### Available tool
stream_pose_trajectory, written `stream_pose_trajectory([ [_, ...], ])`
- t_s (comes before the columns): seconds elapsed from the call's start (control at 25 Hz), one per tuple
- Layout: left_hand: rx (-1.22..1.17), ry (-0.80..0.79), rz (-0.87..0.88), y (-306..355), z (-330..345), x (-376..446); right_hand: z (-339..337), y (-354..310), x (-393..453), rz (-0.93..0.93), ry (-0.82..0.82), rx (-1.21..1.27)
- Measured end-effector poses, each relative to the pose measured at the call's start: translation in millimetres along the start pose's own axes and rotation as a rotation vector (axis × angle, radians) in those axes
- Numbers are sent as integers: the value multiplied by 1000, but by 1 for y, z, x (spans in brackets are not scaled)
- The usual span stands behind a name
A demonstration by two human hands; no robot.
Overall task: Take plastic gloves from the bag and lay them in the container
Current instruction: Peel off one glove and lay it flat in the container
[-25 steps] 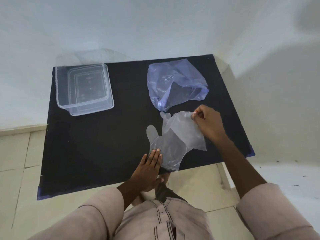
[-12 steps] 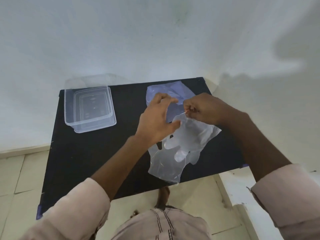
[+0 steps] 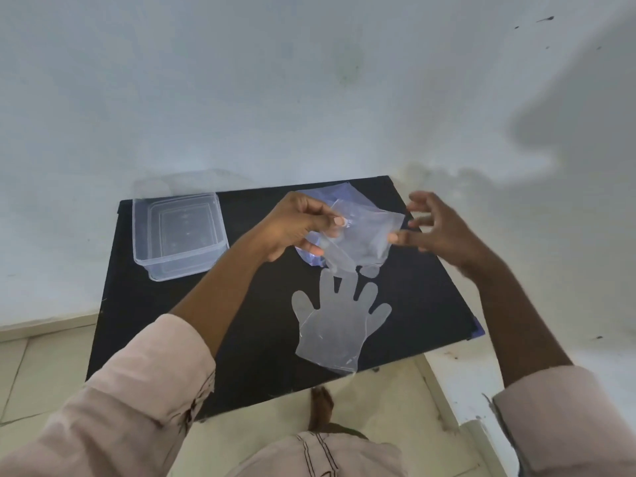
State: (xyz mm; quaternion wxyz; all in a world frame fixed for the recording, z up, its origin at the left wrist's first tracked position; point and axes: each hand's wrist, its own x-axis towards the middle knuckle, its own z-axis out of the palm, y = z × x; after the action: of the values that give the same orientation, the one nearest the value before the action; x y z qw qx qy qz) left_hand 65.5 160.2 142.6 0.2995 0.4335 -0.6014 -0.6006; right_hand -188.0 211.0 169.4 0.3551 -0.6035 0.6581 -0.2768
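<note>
A clear plastic glove (image 3: 361, 237) hangs in the air above the black table (image 3: 241, 321), pinched at its cuff by my left hand (image 3: 296, 225). My right hand (image 3: 437, 228) is beside it, fingers spread, one fingertip touching the glove's right edge. A second clear glove (image 3: 337, 325) lies flat on the table near the front edge, fingers pointing away from me. The bluish plastic bag (image 3: 311, 254) lies behind, mostly hidden by my hands and the held glove. The clear container (image 3: 179, 232) stands at the table's back left with nothing in it.
The table stands against a white wall, in a corner. Tiled floor shows to the left and below. My clothes fill the bottom of the view.
The gloves came apart: one dropped flat on the table, the other stayed lifted. My left hand took hold of the raised glove and my right hand let go and spread its fingers.
</note>
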Motion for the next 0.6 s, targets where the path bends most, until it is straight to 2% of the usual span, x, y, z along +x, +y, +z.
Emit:
stream_pose_trajectory([
  [0.12, -12, 20, 2, 1, -11, -8, 23, 18, 2, 57, -105, 268],
  [0.32, -57, 21, -11, 6, -30, -23, 57, -3, 27, 2, 7, 518],
  [0.44, -72, 57, -9, 6, -45, -29, 62, -22, 34, -9, -46, 534],
  [0.6, -63, 182, -32, 1, -66, -33, 60, -45, 39, -106, -73, 493],
])
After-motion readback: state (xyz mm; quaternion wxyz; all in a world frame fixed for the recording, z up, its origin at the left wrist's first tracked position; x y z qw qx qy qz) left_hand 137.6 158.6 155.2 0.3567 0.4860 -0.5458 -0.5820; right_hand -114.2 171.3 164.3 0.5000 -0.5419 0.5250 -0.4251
